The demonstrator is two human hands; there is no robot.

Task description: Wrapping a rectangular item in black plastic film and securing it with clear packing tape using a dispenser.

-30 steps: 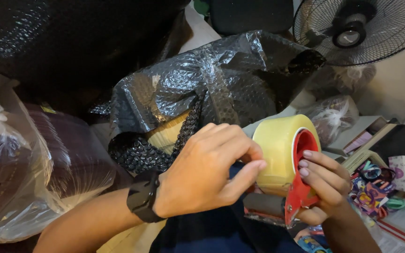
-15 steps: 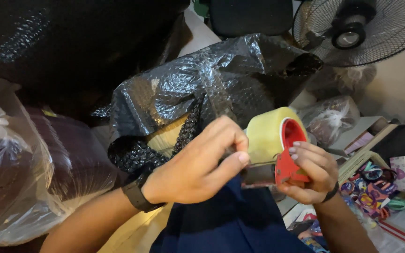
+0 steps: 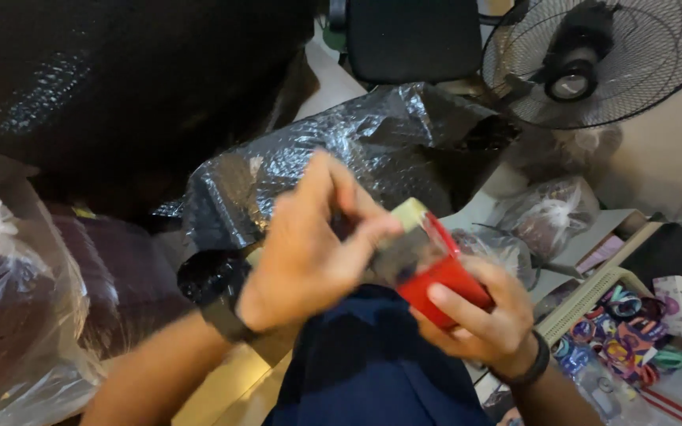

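Observation:
My right hand (image 3: 479,315) grips a red tape dispenser (image 3: 436,272) loaded with a yellowish roll of tape, held low at centre. My left hand (image 3: 309,244), with a dark watch on the wrist, is blurred just left of the dispenser, its fingertips pinched at the roll's front edge. A dark blue cloth item (image 3: 372,363) lies under both hands. Behind them sits a parcel wrapped in black bubble wrap (image 3: 349,158).
A clear plastic bag with dark cloth (image 3: 25,300) sits at the left. A standing fan (image 3: 593,59) and a black chair (image 3: 412,35) are at the back. A tray of colourful small items (image 3: 625,331) and a tied clear bag (image 3: 546,213) lie at the right.
The dispenser has tilted and dropped lower toward the blue cloth. My left hand moved over the roll's edge and is in blurred motion.

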